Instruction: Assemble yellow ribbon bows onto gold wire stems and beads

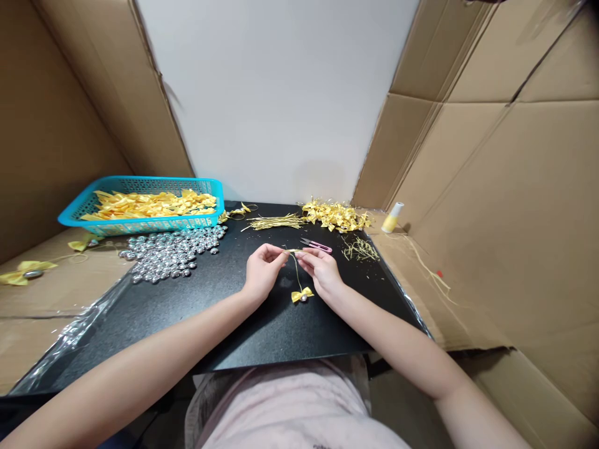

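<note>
Over the middle of the black table, my left hand (264, 269) and my right hand (324, 268) face each other with fingertips pinched. A small yellow ribbon piece (294, 251) is stretched between them, each hand closed on one end. From it a thin gold cord (298, 272) runs down to a yellow bow (302, 295) with a silver bead, lying on the table below my fingers. Just behind my right fingertips lie pink thread snips (317, 246). How the cord meets the ribbon is partly hidden by my fingers.
A blue basket (140, 229) of yellow ribbon pieces stands back left, silver beads (163, 252) in front. Gold cords (275, 221), finished bows (334, 215) and cord scraps (360, 249) lie behind my hands. A thread spool (392, 217) stands right. Cardboard walls (496, 187) flank the table.
</note>
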{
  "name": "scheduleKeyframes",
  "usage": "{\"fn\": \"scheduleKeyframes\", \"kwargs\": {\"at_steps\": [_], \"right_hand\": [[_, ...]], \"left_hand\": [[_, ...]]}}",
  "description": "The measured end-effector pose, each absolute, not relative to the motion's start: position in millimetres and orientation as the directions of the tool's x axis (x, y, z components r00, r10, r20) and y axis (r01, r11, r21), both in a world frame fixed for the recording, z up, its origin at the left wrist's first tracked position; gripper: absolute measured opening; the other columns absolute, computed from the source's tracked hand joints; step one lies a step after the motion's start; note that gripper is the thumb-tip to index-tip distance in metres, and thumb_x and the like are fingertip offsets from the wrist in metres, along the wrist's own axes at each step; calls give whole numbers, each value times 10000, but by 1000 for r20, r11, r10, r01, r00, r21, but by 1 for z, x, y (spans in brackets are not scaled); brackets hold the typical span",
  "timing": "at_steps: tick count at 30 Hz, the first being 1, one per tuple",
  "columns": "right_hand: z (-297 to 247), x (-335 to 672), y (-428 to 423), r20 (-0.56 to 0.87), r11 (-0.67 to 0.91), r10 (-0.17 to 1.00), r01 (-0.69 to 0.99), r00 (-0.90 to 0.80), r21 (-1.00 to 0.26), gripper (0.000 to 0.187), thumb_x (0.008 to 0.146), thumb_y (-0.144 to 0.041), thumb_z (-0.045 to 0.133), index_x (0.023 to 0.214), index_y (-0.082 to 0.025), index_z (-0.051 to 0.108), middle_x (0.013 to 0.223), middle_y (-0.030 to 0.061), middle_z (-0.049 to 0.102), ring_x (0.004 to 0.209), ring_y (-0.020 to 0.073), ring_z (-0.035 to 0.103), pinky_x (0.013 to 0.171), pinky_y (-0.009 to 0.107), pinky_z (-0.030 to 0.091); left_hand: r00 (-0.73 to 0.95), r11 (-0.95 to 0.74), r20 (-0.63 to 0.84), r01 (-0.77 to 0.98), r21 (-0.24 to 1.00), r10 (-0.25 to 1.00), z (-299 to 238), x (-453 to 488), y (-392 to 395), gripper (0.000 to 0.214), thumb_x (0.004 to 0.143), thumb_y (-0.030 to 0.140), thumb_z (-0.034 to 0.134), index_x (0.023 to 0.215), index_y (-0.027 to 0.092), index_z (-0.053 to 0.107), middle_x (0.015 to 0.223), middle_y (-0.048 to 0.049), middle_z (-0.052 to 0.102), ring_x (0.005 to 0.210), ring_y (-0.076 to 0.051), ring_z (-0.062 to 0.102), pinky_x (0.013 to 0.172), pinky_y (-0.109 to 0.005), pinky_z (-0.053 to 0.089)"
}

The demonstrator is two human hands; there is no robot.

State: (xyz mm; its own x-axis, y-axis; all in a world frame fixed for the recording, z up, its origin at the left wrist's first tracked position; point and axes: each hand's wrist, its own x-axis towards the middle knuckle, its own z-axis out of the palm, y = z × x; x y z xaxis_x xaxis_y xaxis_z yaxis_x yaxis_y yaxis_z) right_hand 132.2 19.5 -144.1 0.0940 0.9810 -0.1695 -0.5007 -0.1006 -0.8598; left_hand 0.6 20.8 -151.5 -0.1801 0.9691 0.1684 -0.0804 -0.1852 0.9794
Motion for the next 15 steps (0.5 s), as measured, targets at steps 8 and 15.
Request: {"fn": "scheduleKeyframes", "kwargs": {"at_steps": [8, 15], "right_hand": [[-144, 131, 21, -202, -136, 977, -543, 64, -829, 212, 491, -121, 803, 645, -162, 663, 665, 0, 715, 664, 121, 680, 728, 247, 552], [-145, 133, 21, -205, -169, 979, -529, 10, -831, 146, 547, -126, 764, 658, -161, 676, 714, 25, 737, 762, 165, 711, 771, 286, 548]], "left_hand": [[-116, -245, 237, -64, 967, 965, -152, 2, 17, 258, 628, 345, 742, 700, 164, 574, 679, 9, 615, 635, -121, 574, 666, -259, 469], [-115, -232, 223, -68, 970, 968, -153, 1, 19, 289, 613, 368, 745, 718, 168, 566, 704, 3, 625, 647, -126, 583, 664, -258, 470]]}}
